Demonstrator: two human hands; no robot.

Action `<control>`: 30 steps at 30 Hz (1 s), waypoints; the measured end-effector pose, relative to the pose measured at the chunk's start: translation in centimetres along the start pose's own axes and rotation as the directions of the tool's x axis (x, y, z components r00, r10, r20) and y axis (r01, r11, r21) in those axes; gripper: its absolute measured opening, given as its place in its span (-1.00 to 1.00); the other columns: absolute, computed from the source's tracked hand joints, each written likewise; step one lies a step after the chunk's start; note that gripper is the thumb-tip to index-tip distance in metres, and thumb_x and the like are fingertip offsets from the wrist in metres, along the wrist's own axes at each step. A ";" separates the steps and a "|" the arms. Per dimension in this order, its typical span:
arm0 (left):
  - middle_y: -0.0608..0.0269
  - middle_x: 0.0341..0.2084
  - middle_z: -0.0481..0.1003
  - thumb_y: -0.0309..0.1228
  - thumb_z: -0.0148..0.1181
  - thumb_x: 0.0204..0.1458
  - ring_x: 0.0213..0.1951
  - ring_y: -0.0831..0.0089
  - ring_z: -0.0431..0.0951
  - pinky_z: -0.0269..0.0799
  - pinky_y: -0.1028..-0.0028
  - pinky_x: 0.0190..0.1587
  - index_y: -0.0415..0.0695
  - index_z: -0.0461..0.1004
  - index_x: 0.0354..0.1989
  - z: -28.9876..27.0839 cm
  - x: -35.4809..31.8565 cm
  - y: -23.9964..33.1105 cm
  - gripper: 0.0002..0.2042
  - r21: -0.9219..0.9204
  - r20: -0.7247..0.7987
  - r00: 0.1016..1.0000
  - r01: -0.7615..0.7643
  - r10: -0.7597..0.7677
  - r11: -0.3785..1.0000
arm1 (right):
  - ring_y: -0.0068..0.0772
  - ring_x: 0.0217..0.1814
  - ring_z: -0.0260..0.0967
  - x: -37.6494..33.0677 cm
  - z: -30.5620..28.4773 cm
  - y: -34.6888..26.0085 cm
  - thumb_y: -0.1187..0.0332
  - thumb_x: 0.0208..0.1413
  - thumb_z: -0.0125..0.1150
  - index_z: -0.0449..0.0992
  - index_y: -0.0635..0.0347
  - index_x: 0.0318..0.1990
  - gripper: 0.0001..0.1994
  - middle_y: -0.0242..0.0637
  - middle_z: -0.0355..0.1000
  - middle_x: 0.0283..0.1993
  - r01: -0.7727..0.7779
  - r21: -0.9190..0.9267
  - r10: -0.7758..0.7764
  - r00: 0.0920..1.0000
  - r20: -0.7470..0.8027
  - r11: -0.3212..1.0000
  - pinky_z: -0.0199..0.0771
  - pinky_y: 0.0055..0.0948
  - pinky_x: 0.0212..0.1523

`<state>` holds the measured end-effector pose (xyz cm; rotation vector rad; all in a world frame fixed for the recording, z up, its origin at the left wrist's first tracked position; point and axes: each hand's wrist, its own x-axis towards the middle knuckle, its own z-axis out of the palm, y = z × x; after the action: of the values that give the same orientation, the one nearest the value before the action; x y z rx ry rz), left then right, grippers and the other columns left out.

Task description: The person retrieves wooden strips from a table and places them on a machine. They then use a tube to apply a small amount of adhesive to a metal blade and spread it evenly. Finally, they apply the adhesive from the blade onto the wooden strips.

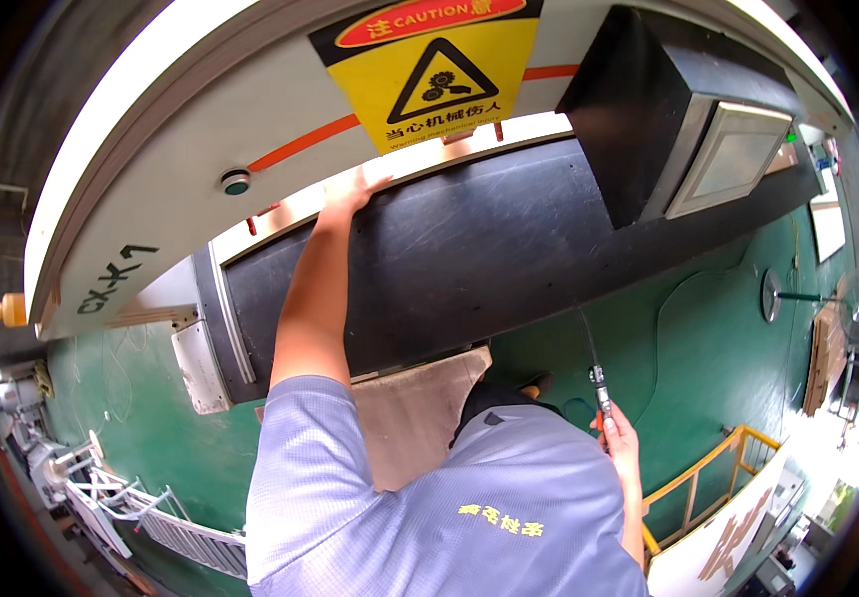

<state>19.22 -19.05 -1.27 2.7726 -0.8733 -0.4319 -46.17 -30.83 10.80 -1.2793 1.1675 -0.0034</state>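
My left hand [353, 189] reaches forward to the pale bed of a large white machine [191, 169], at the back edge of its black front table [449, 249]. Its fingers look stretched out, lying on or just above the bed, and I see nothing held in them. Low at my right side, my right hand [619, 438] is closed round an air blow gun [599, 386]. The gun has a silvery body, an orange-red part near my fingers and a long thin nozzle aimed at the black table's front edge. Part of its grip is hidden by my hand.
A black control box [668, 119] with a screen [733, 159] stands on the table's right. A round button [235, 182] sits on the white cover. Below lies a brown board [420, 418] by my body. A yellow rail [693, 497], a fan [853, 308] and hoses on green floor are right.
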 end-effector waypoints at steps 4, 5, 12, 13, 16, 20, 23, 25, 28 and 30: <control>-0.05 0.38 0.20 0.34 0.30 -0.16 0.41 -0.07 0.12 -0.11 -0.28 0.36 0.03 0.01 0.48 0.5 2.4 -0.1 0.07 0.135 0.010 0.995 0.099 -0.101 0.986 | -0.76 -0.56 0.12 -0.5 0.4 -0.7 0.06 0.32 0.13 0.26 0.19 0.40 -0.40 -0.49 0.43 -0.23 -0.024 -0.046 0.024 1.000 -0.006 0.999 0.11 -0.71 -0.57; 0.01 0.45 0.07 0.40 0.29 -0.21 0.48 -0.05 -0.05 -0.26 -0.48 0.30 0.06 -0.04 0.50 0.1 2.7 0.0 0.13 0.128 0.064 0.991 0.111 -0.120 0.985 | -0.77 -0.55 0.12 -0.5 0.2 -0.7 0.06 0.32 0.13 0.26 0.19 0.40 -0.40 -0.50 0.43 -0.23 -0.046 -0.064 0.046 0.999 -0.014 0.997 0.12 -0.71 -0.56; 0.23 0.54 -0.22 0.46 0.24 -0.23 0.53 0.02 -0.37 -0.39 -0.48 0.33 0.06 -0.14 0.53 0.3 2.8 2.7 0.20 0.086 0.075 0.977 0.192 -0.198 0.978 | -0.77 -0.56 0.08 -0.3 0.9 -1.3 0.05 0.32 0.11 0.30 0.18 0.37 -0.42 -0.52 0.38 -0.25 -0.038 -0.037 0.038 0.999 -0.008 0.999 0.09 -0.69 -0.57; 0.22 0.54 -0.21 0.46 0.23 -0.22 0.53 0.02 -0.37 -0.39 -0.47 0.33 0.06 -0.14 0.53 0.2 3.0 2.9 0.19 0.086 0.065 0.980 0.181 -0.187 0.980 | -0.77 -0.57 0.07 -0.2 0.8 -1.4 0.04 0.32 0.11 0.30 0.19 0.37 -0.42 -0.51 0.38 -0.26 -0.026 -0.054 0.026 1.000 -0.001 0.998 0.08 -0.69 -0.57; 0.19 0.54 -0.19 0.46 0.20 -0.18 0.53 0.01 -0.37 -0.38 -0.45 0.34 0.06 -0.14 0.53 0.4 4.0 2.7 0.17 0.088 0.045 0.986 0.157 -0.161 0.984 | -0.77 -0.57 0.07 -0.5 0.4 -1.6 0.03 0.32 0.11 0.30 0.19 0.37 -0.41 -0.51 0.37 -0.26 -0.028 -0.068 0.026 0.999 -0.030 0.997 0.08 -0.69 -0.57; 0.07 0.53 -0.20 0.44 0.15 -0.10 0.52 -0.05 -0.30 -0.35 -0.44 0.34 0.05 -0.11 0.52 3.4 3.8 1.8 0.10 0.116 -0.067 0.996 0.065 -0.057 0.991 | -0.77 -0.57 0.07 -0.6 0.2 -1.2 0.01 0.31 0.10 0.31 0.18 0.37 -0.41 -0.51 0.37 -0.26 -0.027 -0.038 0.025 0.998 -0.054 0.999 0.09 -0.69 -0.57; 0.00 0.52 -0.19 0.37 0.04 0.06 0.51 -0.13 -0.24 -0.28 -0.45 0.33 0.12 -0.02 0.51 5.2 -0.2 6.6 -0.08 0.270 -0.101 0.995 0.023 0.005 0.963 | -0.77 -0.57 0.07 -0.6 0.4 -0.4 0.01 0.31 0.10 0.31 0.17 0.37 -0.41 -0.51 0.37 -0.26 -0.018 0.007 0.019 0.997 -0.073 1.000 0.09 -0.70 -0.57; 0.05 0.52 -0.14 0.28 0.04 0.13 0.50 -0.12 -0.23 -0.30 -0.43 0.34 0.14 0.02 0.49 6.7 0.0 5.4 -0.18 0.114 -0.232 0.973 0.027 0.001 0.993 | -0.77 -0.57 0.07 -0.4 0.2 -0.8 0.02 0.31 0.10 0.32 0.17 0.37 -0.42 -0.51 0.37 -0.26 -0.020 0.002 0.020 0.998 -0.066 1.000 0.09 -0.70 -0.57; 0.10 0.52 -0.15 0.20 -0.05 0.22 0.50 -0.11 -0.22 -0.26 -0.42 0.34 0.18 0.02 0.49 7.2 1.8 5.1 -0.28 0.057 -0.280 0.960 0.042 -0.024 0.997 | -0.77 -0.57 0.07 -0.2 -0.1 -1.3 0.05 0.32 0.11 0.31 0.19 0.37 -0.42 -0.51 0.37 -0.26 -0.051 -0.023 0.049 0.997 -0.064 0.998 0.09 -0.70 -0.57; 0.09 0.52 -0.15 0.19 -0.08 0.24 0.50 -0.10 -0.21 -0.27 -0.42 0.34 0.18 0.01 0.49 7.4 2.0 5.2 -0.30 0.073 -0.264 0.964 0.053 -0.032 0.996 | -0.77 -0.56 0.08 -0.1 -0.3 -0.8 0.07 0.32 0.12 0.31 0.20 0.37 -0.43 -0.51 0.37 -0.26 -0.048 -0.001 0.048 0.997 -0.052 0.999 0.09 -0.70 -0.57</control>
<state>15.58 -25.15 -7.15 2.8369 -0.7841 -0.0317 -45.99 -31.30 11.47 -1.2591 1.2432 0.0003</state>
